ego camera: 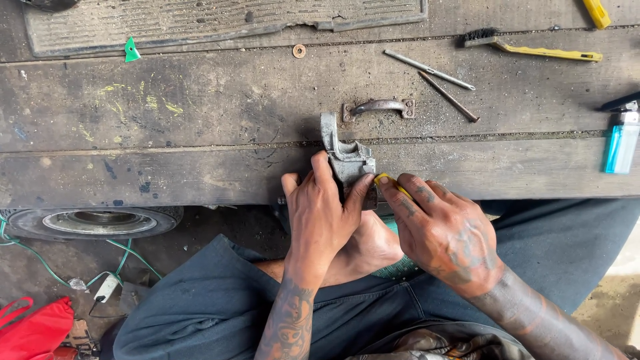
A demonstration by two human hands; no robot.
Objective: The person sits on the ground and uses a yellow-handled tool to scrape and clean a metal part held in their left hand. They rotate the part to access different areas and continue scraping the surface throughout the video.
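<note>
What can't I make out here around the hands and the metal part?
Head view:
- Lower end of the grey metal part: covered by the left hand.
- Yellow tool: mostly hidden under the right hand; its tip cannot be seen.
- Yellow handle: cut off by the top edge.

No packages, labels, signs or screens appear anywhere in this view of the wooden bench and the ground beneath it.

Both hands close together (fingers curled).
</note>
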